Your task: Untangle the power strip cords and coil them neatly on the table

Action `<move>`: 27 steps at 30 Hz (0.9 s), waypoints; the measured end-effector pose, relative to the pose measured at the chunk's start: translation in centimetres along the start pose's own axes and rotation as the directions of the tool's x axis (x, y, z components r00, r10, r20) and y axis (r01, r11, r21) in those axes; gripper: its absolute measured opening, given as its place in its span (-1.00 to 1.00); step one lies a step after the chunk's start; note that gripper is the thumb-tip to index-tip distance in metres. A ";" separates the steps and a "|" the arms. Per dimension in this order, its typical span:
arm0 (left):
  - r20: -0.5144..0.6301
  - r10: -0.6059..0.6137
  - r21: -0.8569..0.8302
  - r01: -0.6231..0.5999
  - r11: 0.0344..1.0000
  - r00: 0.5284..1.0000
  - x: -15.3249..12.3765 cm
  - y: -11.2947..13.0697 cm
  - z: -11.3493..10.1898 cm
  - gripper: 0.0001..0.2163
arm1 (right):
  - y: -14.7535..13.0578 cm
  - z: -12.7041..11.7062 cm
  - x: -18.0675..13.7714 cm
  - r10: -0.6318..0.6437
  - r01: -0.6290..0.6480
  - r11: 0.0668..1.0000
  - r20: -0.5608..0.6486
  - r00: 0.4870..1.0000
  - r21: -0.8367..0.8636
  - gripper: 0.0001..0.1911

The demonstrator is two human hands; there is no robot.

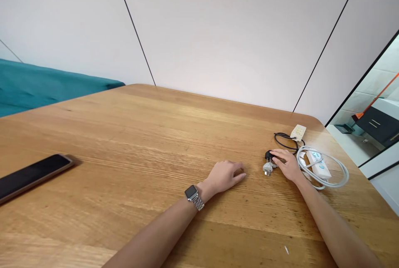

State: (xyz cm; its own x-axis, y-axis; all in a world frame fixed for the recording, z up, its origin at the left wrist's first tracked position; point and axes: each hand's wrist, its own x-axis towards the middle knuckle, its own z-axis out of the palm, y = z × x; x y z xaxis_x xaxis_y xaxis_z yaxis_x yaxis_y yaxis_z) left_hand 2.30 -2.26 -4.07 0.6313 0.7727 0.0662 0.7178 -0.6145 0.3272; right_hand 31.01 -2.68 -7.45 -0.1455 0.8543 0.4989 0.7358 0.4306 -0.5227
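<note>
Two hands of mine were at the desk. Well left of my left hand lay a phone. That hand rested loosely curled around nothing, a watch on its wrist, free to steady whatever needed it. To its right, at the fingertips of my right hand, were the black plug and, nearer me, the white plug. My right fingers touched the black plug; I could not tell whether they pinched it. A good hold, I judged, meant thumb and fingers on the plug's body, off pins and cord. Beyond my right hand sat a cream socket block; right of it, a white power strip with a coiled white cord. Those loops lay close to my wrist, so slow, low movement seemed wisest against snagging.
</note>
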 end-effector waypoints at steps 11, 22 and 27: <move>-0.008 0.001 -0.008 -0.001 1.000 1.000 -0.1 0.0 -0.3 -0.78 | -0.2 -0.1 0.0 -0.013 0.011 0.999 0.033 0.999 0.043 -0.72; -0.030 0.017 -0.018 -0.018 1.000 0.999 0.0 -0.3 -0.1 -0.76 | -0.5 -0.8 -0.3 -0.026 0.026 1.000 0.120 0.992 0.001 -0.50; -0.031 0.015 -0.027 -0.016 1.000 0.999 -0.1 -0.3 -0.1 -0.76 | -1.1 -1.0 -0.4 0.003 0.016 0.995 0.183 0.983 -0.102 -0.38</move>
State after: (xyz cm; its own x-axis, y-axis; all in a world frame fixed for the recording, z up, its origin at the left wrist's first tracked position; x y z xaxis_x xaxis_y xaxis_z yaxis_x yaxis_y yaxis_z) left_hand 2.03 -2.12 -4.11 0.6325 0.7681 0.1003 0.6997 -0.6221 0.3514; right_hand 30.94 -3.79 -6.41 -0.2618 0.8943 0.3628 0.7972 0.4123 -0.4410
